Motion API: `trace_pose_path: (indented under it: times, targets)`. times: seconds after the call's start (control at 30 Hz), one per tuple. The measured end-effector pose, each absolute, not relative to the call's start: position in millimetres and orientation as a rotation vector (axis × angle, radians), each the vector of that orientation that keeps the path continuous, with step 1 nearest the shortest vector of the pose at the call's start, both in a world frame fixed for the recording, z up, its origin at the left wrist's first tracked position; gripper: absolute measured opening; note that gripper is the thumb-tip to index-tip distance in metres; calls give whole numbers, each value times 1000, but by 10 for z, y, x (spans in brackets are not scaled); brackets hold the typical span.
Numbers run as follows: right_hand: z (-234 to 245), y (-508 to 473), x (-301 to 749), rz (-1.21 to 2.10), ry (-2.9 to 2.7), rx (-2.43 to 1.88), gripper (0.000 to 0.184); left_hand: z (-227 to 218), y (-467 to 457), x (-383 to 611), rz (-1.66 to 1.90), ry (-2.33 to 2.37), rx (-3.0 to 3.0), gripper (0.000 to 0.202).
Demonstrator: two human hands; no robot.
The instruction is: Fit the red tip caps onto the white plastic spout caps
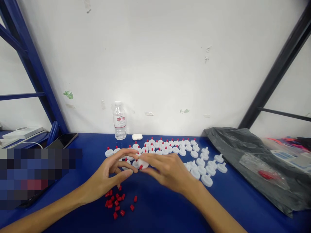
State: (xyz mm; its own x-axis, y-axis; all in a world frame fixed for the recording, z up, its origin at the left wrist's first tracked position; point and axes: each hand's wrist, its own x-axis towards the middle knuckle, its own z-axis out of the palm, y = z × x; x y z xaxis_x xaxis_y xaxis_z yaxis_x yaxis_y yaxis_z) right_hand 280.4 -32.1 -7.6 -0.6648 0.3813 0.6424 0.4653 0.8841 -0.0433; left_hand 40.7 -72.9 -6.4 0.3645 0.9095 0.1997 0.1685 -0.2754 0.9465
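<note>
My right hand pinches a white round spout cap between thumb and fingers; a red tip on it points down and toward me. Just to its left, my left hand has its fingers apart, with nothing seen between them. Its fingertips come close to the spout cap, and whether they touch it I cannot tell. Loose small red caps lie below my left hand. Behind both hands stand rows of white spout caps with red tips, partly hidden by my fingers. To the right are several bare white spout caps.
A water bottle and a small white case stand by the wall on the blue table. At right lies a grey plastic bag with a clear pouch on it. A dark phone-like device lies at left.
</note>
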Motion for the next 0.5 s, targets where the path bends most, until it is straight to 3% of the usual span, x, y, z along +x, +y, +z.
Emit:
trace_pose_path:
  times: [0.27, 0.5]
  targets:
    - [135, -29, 3204, -211, -2327, -1434, 30, -12, -672, 335, 987, 1184, 1973, 26]
    - [30, 12, 3230, -133, -2510, -1503, 29, 1, -756, 373, 652, 1001, 2356, 12]
